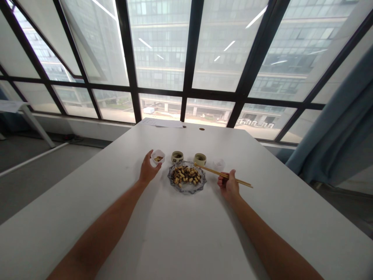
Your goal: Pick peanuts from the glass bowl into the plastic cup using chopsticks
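My left hand (150, 168) has thumb and fingers around a small white cup (158, 155) with a few yellow and brown pieces inside. A pair of wooden chopsticks (239, 181) is gripped in my right hand (229, 186); they slant up to the left. Their tips reach the right-hand ceramic cup (200, 160), near its front rim, and something small and yellowish seems to be at them. Between my hands, a scalloped glass dish (188, 191) holds a heap of peanuts in the shell (186, 175) mixed with dark bits.
Another ceramic cup (177, 157) with dark marks stands behind the dish's left side. A small clear-white cup (219, 164) is beyond my right hand. Papers (163, 123) lie at the white table's (186, 233) far edge, before tall windows. A blue curtain (335, 128) hangs at right.
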Demonstrator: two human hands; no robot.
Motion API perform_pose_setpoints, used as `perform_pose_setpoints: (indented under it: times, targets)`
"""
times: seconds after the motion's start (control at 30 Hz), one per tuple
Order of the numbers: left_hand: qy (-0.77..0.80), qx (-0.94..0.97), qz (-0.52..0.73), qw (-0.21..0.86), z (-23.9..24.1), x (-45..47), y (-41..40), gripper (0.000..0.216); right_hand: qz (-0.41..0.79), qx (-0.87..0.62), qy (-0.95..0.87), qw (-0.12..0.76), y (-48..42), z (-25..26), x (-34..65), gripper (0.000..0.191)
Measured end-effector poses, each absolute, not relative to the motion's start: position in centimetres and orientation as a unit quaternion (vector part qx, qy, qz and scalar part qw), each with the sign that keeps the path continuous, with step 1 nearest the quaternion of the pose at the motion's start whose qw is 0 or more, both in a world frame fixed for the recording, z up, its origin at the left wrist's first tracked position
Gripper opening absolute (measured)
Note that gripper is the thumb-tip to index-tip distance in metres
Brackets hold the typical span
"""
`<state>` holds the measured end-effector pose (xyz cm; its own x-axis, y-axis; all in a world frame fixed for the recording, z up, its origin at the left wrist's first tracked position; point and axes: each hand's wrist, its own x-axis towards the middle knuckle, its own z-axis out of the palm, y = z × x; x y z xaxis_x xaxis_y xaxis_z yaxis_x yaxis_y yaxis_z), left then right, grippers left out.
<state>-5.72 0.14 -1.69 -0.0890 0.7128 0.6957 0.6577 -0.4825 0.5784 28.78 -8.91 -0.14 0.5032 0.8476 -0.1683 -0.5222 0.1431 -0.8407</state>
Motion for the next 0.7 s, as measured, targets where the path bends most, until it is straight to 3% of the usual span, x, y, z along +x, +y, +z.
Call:
perform_pose_setpoints:
  times: [0.2,0.33,0.53,0.7]
  targets:
    - [0.506,0.674,0.537,0.035,-2.1,-5.5,0.3,0.071,0.443,-0.461,-0.177,0.748,-9.3,1.0,28.3,0.057]
    - [0.48,0.698,0.53,0.038,-2.6,-5.3,0.7,0.072,0.341,-0.451,-0.329,0.756,-9.6,3.2,25.8,0.061]
    - [0.47,0.709,0.524,0.054,-2.7,-4.9,0.6,0.073,0.303,-0.425,-0.499,0.692,-7.0,6.2,18.9,0.058]
    - [0.476,0.706,0.52,0.07,-2.6,-4.6,0.3,0.073,0.365,-0.411,-0.572,0.609,-4.3,7.0,16.0,0.054]
